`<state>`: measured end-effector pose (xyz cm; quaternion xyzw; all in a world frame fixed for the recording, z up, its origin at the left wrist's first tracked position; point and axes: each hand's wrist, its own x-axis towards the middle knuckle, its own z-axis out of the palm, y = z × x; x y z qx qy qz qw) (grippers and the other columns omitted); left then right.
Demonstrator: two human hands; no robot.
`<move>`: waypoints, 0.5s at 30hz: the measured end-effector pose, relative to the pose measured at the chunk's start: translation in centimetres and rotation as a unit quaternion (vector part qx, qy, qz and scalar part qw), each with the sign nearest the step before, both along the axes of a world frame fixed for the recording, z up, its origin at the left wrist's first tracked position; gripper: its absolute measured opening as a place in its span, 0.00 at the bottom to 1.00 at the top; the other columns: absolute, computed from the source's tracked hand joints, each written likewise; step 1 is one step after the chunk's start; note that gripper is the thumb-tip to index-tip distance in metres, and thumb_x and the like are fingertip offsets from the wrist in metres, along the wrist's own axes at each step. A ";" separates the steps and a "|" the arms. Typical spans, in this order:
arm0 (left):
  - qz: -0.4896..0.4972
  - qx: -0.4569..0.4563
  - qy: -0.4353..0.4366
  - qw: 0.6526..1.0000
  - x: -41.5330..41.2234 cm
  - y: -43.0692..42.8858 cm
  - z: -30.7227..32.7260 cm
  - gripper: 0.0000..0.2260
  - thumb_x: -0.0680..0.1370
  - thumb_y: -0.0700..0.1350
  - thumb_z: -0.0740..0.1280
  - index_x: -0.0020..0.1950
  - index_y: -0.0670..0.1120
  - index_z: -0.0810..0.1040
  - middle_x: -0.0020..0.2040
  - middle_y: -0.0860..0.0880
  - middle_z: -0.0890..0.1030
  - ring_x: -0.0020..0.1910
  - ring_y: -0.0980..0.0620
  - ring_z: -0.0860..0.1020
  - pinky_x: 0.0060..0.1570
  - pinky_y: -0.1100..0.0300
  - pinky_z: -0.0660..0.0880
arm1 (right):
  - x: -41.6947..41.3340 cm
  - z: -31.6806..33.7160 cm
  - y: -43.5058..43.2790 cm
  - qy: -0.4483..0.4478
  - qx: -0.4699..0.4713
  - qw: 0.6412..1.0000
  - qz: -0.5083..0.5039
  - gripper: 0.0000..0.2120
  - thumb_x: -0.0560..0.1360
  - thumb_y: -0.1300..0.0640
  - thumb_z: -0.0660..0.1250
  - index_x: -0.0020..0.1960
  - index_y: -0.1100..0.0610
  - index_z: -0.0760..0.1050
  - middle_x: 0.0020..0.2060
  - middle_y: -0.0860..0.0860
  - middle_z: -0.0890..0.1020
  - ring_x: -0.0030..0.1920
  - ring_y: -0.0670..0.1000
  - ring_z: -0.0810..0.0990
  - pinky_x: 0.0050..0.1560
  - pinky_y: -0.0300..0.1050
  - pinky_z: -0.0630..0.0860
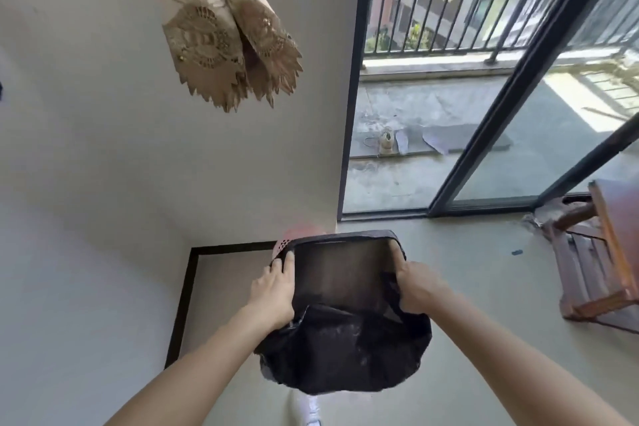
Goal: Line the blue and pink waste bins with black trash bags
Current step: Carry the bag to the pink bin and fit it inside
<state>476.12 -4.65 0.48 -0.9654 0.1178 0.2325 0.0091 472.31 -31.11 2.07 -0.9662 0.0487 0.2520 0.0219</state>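
Observation:
A black trash bag (345, 353) is held stretched open in front of me, its mouth forming a wide rectangle. My left hand (273, 290) grips the bag's left rim and my right hand (420, 287) grips its right rim. Just behind the bag's upper left corner, a small part of the pink waste bin (287, 242) with a perforated wall shows on the floor near the wall corner; the bag hides the rest. No blue bin is visible.
A white wall with a dark baseboard (179, 304) is at left. A patterned curtain (221, 31) hangs above. A sliding glass door (484, 135) opens to a balcony. A wooden chair (601, 259) stands at right on the floor.

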 end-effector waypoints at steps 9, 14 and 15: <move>0.027 -0.007 -0.042 0.999 13.0 -2.3 -11.2 0.48 0.70 0.51 0.72 0.77 0.45 0.41 0.77 0.43 0.57 0.70 0.42 0.61 0.63 0.45 0.65 | 14.0 -11.1 -1.0 -0.080 0.157 0.980 -0.093 0.49 0.72 0.65 0.63 0.77 0.47 0.30 0.60 0.61 0.73 0.48 0.64 0.78 0.44 0.53 0.74; 0.157 -0.134 -0.106 0.973 18.7 -3.0 -21.5 0.46 0.70 0.43 0.74 0.77 0.41 0.46 0.74 0.38 0.62 0.65 0.37 0.66 0.61 0.45 0.69 | 23.4 -22.1 -0.1 -0.157 0.251 0.951 -0.086 0.42 0.75 0.65 0.58 0.77 0.45 0.36 0.67 0.60 0.71 0.52 0.67 0.77 0.45 0.51 0.69; 0.176 -0.166 -0.122 0.963 19.6 -3.0 -23.8 0.46 0.70 0.41 0.74 0.77 0.42 0.46 0.74 0.38 0.62 0.65 0.37 0.65 0.62 0.45 0.69 | 24.7 -24.4 0.2 -0.173 0.269 0.943 -0.086 0.42 0.74 0.67 0.57 0.77 0.44 0.36 0.68 0.60 0.71 0.54 0.66 0.76 0.45 0.50 0.68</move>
